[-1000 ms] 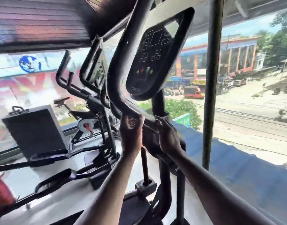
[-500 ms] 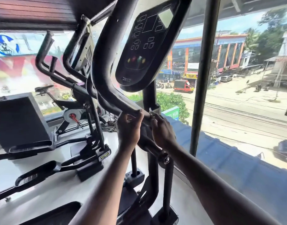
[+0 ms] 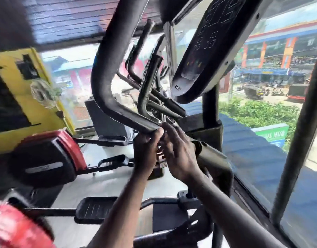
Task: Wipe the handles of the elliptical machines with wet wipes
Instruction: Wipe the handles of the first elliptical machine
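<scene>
both hands meet at the low end of the near handle (image 3: 107, 72), left of the console (image 3: 206, 51): left hand (image 3: 147, 145) curls around it, right hand (image 3: 177, 151) half open beside. no wipe is visible. wiping seems underway; next, sweep upward along the bar.

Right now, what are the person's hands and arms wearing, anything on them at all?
Nothing that shows. The left hand and right hand are bare, no gloves, and no rings or watch can be made out. Both forearms are bare to the bottom edge of the picture, with no sleeve in sight. The picture is somewhat blurred, so small details could be missed.
</scene>
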{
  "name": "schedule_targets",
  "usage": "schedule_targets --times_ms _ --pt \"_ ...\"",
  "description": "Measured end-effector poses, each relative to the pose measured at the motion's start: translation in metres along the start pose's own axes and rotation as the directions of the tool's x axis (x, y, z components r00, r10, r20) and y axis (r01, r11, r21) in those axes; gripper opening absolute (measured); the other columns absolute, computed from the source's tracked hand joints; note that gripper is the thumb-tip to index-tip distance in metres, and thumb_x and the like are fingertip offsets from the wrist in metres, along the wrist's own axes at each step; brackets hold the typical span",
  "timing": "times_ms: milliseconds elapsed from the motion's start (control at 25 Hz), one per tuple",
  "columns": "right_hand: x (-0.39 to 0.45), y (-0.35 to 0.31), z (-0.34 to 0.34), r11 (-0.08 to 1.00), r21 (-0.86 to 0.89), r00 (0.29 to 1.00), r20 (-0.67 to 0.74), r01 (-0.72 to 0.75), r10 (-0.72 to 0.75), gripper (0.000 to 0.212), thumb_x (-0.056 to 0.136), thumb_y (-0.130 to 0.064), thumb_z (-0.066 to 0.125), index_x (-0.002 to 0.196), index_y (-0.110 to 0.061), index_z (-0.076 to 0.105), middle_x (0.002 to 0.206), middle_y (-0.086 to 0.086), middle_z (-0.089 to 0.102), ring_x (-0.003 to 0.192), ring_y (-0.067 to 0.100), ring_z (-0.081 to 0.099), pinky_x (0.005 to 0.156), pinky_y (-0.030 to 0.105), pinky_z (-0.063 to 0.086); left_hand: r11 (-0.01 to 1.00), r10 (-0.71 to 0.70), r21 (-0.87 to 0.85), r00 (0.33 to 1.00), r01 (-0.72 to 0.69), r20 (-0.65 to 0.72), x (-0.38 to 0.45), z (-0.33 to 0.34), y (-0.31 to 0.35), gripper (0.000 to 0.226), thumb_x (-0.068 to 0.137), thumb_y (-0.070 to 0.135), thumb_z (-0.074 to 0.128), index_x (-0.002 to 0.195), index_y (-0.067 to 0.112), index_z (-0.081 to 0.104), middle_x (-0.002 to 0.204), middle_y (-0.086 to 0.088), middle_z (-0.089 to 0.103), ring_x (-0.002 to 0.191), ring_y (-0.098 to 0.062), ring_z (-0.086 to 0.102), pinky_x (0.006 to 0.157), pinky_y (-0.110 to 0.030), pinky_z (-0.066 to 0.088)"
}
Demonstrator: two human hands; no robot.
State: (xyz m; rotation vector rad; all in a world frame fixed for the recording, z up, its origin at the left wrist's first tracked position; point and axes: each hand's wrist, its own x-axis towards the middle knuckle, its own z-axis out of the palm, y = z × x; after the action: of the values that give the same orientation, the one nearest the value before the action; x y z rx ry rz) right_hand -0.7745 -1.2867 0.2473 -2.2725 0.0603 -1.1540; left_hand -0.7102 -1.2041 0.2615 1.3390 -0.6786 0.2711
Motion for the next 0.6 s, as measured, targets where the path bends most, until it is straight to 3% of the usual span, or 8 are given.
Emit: schedule_targets --times_ms 40,120,200,240,320,400,440,600 --pt "-0.008 0.011 -0.002 0.997 -0.075 0.999 0.015 0.035 -0.033 0.053 0.09 -0.042 0.03 0.134 -0.018 0.046 0.127 0.007 0.056 0.116 0.027 0.051 0.097 0.038 0.038 0.999 -0.032 -0.016 0.999 0.032 -0.025 0.0 -0.002 0.003 0.027 0.075 0.029 0.067 0.087 0.004 0.067 0.073 0.005 0.073 0.072 -0.008 0.068 0.066 -0.024 0.053" --pt "-0.011 0.025 -0.011 0.979 -0.198 0.996 0.053 -0.055 0.067 0.053 0.084 -0.053 0.029 0.121 -0.02 0.048 0.114 0.008 0.058 0.108 0.032 0.054 0.093 0.041 0.037 0.998 -0.049 -0.045 0.994 0.045 -0.094 0.001 -0.01 0.011 0.027 0.072 0.026 0.072 0.088 0.005 0.066 0.074 0.004 0.073 0.073 -0.013 0.068 0.068 -0.027 0.054" --pt "0.005 0.017 -0.015 0.977 -0.123 0.975 0.115 -0.174 0.188 0.062 0.076 -0.06 0.024 0.113 -0.019 0.052 0.112 0.01 0.06 0.108 0.033 0.054 0.09 0.04 0.038 0.997 -0.046 -0.066 0.995 0.04 -0.09 0.002 -0.015 0.018 0.017 0.073 0.028 0.072 0.082 0.014 0.068 0.073 0.005 0.071 0.073 -0.016 0.067 0.071 -0.033 0.053" --pt "0.015 0.004 -0.015 0.988 -0.016 0.976 0.151 -0.156 0.157 0.066 0.074 -0.059 0.024 0.117 -0.018 0.053 0.116 0.01 0.059 0.11 0.031 0.052 0.092 0.039 0.038 0.995 -0.052 -0.083 0.996 0.046 -0.071 0.001 -0.015 0.021 0.01 0.075 0.025 0.07 0.08 0.016 0.069 0.074 0.004 0.071 0.074 -0.018 0.067 0.07 -0.033 0.053" --pt "0.018 -0.023 -0.012 0.991 0.125 0.988 0.142 0.044 -0.062 0.066 0.08 -0.049 0.031 0.134 -0.014 0.047 0.128 0.01 0.055 0.119 0.028 0.048 0.1 0.038 0.037 0.99 -0.082 -0.12 0.995 0.074 -0.059 -0.001 -0.015 0.022 0.005 0.079 0.018 0.067 0.08 0.015 0.07 0.074 0.003 0.07 0.071 -0.014 0.064 0.065 -0.026 0.049" --pt "0.009 -0.02 -0.007 0.969 0.104 0.961 0.143 0.223 -0.236 0.066 0.086 -0.04 0.037 0.145 -0.009 0.035 0.142 0.01 0.047 0.13 0.025 0.041 0.109 0.037 0.033 0.992 -0.086 -0.099 0.995 0.08 -0.058 -0.001 -0.016 0.025 0.005 0.082 0.013 0.065 0.084 0.012 0.069 0.072 0.005 0.069 0.068 -0.009 0.062 0.062 -0.022 0.048" --pt "0.006 -0.009 -0.01 0.97 0.038 0.955 0.17 0.241 -0.244 0.066 0.087 -0.042 0.04 0.146 -0.012 0.033 0.142 0.008 0.046 0.13 0.024 0.042 0.107 0.038 0.035 0.993 -0.081 -0.095 0.996 0.077 -0.046 0.0 -0.017 0.028 0.004 0.083 0.011 0.065 0.085 0.012 0.069 0.072 0.006 0.07 0.068 -0.008 0.063 0.063 -0.022 0.049" --pt "0.022 0.003 -0.025 0.99 -0.12 0.963 0.251 -0.071 0.099 0.045 0.085 -0.061 0.05 0.106 -0.021 0.049 0.109 0.005 0.06 0.101 0.03 0.058 0.078 0.036 0.044 0.986 -0.044 -0.165 0.995 0.029 -0.089 0.006 -0.027 0.04 0.008 0.091 0.013 0.061 0.089 0.018 0.067 0.076 0.011 0.072 0.077 -0.005 0.069 0.071 -0.026 0.054"
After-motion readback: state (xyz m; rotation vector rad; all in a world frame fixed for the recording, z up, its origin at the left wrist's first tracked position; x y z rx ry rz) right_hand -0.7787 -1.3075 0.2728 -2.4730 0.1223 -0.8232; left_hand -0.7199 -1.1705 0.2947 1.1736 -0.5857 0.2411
